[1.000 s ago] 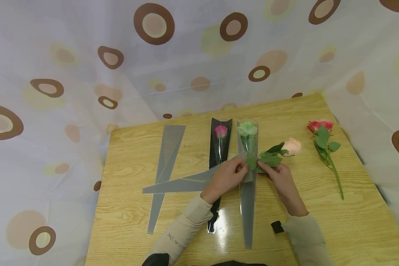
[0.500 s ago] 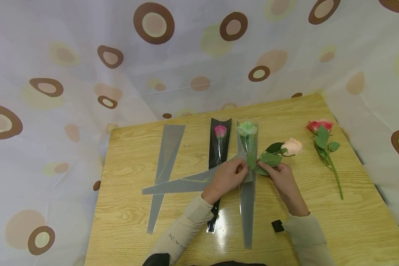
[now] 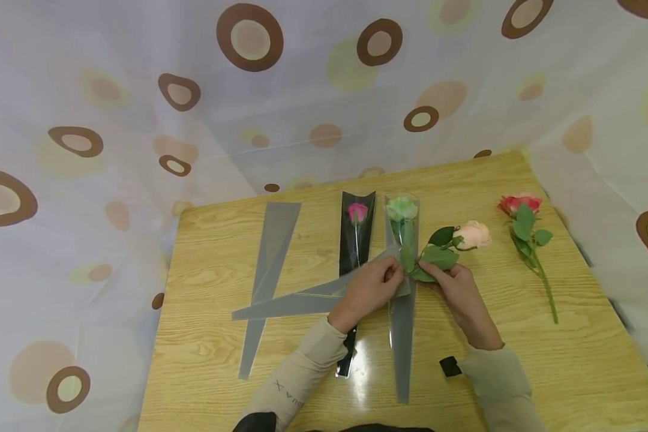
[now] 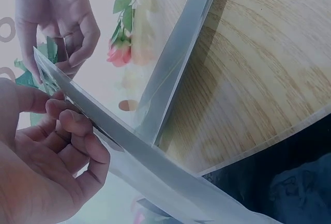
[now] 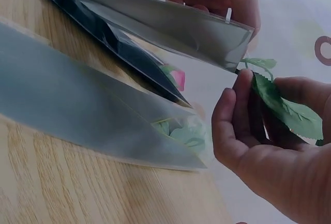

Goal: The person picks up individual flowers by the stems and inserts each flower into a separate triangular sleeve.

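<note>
In the head view my left hand [image 3: 368, 293] grips a grey, tapered flower sleeve [image 3: 288, 304] close to its wide end. The narrow end points left across the table. My right hand [image 3: 458, 295] pinches the stem of a pale peach rose [image 3: 472, 235] among its green leaves [image 5: 289, 111]. The rose's head points to the right, and its lower stem meets the sleeve's wide mouth. How far the stem reaches inside, I cannot tell. In the left wrist view, thumb and fingers hold the sleeve's edge [image 4: 124, 136].
Below the hands lie a green rose [image 3: 402, 209] in a clear-fronted grey sleeve [image 3: 402, 360] and a pink rose [image 3: 357, 212] in a black one [image 3: 348, 249]. Another grey sleeve [image 3: 282, 240] lies left, a red rose [image 3: 524, 205] right. A small black piece [image 3: 450, 366] sits near the right cuff.
The peach rose's head has tipped slightly upward in the head view. The narrow end of the held sleeve has dropped a little. Both hands stay nearly in place.
</note>
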A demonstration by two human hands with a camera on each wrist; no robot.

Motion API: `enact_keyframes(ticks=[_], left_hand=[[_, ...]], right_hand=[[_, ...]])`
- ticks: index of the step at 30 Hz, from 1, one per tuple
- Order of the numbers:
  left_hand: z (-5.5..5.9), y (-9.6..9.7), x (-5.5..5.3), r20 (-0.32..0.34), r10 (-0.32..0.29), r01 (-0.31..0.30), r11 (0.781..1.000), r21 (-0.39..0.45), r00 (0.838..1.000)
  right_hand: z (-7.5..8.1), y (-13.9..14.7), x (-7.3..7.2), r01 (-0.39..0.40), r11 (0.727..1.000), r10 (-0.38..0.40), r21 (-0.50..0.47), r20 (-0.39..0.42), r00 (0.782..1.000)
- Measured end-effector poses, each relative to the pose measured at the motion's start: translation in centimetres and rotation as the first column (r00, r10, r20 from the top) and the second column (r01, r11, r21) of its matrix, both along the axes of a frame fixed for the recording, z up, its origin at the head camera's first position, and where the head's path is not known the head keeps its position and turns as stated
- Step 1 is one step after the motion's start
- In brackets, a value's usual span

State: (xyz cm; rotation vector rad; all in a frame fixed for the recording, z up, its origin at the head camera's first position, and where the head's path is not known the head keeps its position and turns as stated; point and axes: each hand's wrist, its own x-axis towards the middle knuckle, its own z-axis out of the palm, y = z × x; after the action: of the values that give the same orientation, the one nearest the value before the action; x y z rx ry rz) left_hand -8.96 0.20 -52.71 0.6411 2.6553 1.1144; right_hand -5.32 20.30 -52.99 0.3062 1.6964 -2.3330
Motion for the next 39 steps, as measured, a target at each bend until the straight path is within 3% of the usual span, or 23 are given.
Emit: enact_keyframes(ticks=[5, 11, 21, 24, 30, 39], left_hand=[[-0.1, -0.2, 0.0, 0.046, 0.012, -0.014, 0.999, 0.041, 0.999], [-0.1, -0.6, -0.3, 0.084, 0.026, -0.033, 0.996, 0.081, 0.996], [-0.4, -0.7, -0.2, 0.068, 0.02, -0.024, 0.998, 0.066, 0.997], [-0.4, -0.7, -0.2, 0.057, 0.02, -0.023, 0.998, 0.055, 0.998], [-0.5, -0.7, 0.0, 0.026, 0.012, -0.013, 1.0, 0.027, 1.0], [-0.4, -0.5, 0.1, 0.021, 0.001, -0.002, 0.999, 0.033, 1.0]], right_hand=[[-0.1, 0.2, 0.1, -0.07, 0.996, 0.067, -0.046, -0.066, 0.996], [-0.6, 0.8, 0.1, -0.177, 0.984, 0.172, -0.011, -0.166, 0.971], [-1.5, 0.6, 0.1, -0.164, 0.986, 0.163, 0.015, -0.21, 0.964], [-1.4, 0.3, 0.1, -0.13, 0.991, 0.132, 0.024, -0.184, 0.974], [-1.0, -0.5, -0.1, 0.021, 0.993, -0.007, 0.117, -0.115, 0.993], [-0.7, -1.1, -0.3, 0.158, 0.96, -0.152, 0.233, -0.041, 0.987]])
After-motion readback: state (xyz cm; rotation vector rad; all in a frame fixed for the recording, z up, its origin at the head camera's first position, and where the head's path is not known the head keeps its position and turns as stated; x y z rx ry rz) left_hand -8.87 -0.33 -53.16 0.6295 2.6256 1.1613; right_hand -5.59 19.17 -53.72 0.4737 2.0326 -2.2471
